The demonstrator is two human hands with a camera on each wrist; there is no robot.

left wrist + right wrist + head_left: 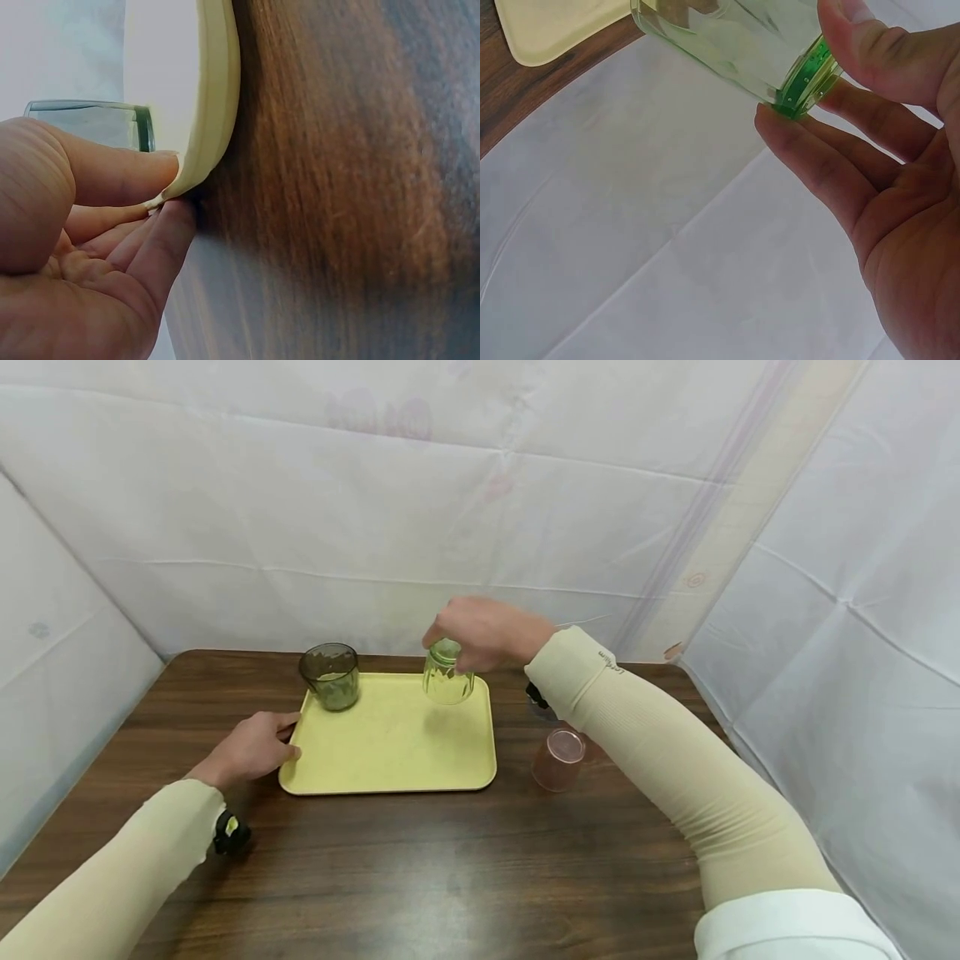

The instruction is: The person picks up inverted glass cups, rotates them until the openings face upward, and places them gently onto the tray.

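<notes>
So the right hand (483, 631) has a light green glass (447, 677) pinched by its base, fingers curled around the bottom, and it's holding it upside down just above the far right corner of the yellow tray (390, 752). From the right wrist view you can see the fingertips (780, 124) pressed on the thick green base of the glass (735, 45), thumb on the other side, with a corner of the tray (547, 30) behind it. Can't tell if the rim is touching the tray or hanging a bit above it; there's a faint shadow under it in the head view. The left hand (251, 747) is at the tray's left edge, and the left wrist view shows it properly: thumb (112, 176) on top of the tray rim (214, 97) and a finger tucked under it, so it's pinching the edge. A darker green glass (331, 676) stands upright in the tray's far left corner, well apart from the light one. Off the tray to the right, a pink cup (558, 760) sits upside down on the brown wood table (420, 877), near the right forearm. White sheets hang all around the back and sides.
</notes>
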